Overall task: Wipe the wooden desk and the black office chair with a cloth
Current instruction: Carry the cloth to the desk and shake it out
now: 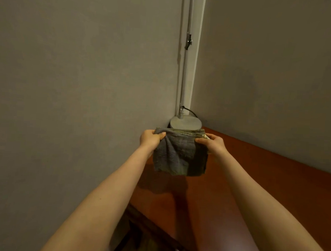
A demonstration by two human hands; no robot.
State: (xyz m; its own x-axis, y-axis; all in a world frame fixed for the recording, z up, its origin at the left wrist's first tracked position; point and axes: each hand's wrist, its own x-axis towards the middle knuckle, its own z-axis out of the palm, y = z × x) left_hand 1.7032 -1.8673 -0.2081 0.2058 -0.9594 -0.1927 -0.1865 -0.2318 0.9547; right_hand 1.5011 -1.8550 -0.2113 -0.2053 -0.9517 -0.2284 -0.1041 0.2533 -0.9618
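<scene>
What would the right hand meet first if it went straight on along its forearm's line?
Likely the grey lamp base in the corner, just beyond the right hand holding the cloth above the desk. Depth is hard to judge.

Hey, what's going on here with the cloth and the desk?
A person is holding a grey cloth up by its top edge, the left hand gripping one upper corner and the right hand pinching the other. The cloth hangs folded above the wooden desk, not touching it, so it looks like it is being readied before wiping. A lamp base stands in the desk's far corner by the walls. The office chair is not in view.
</scene>
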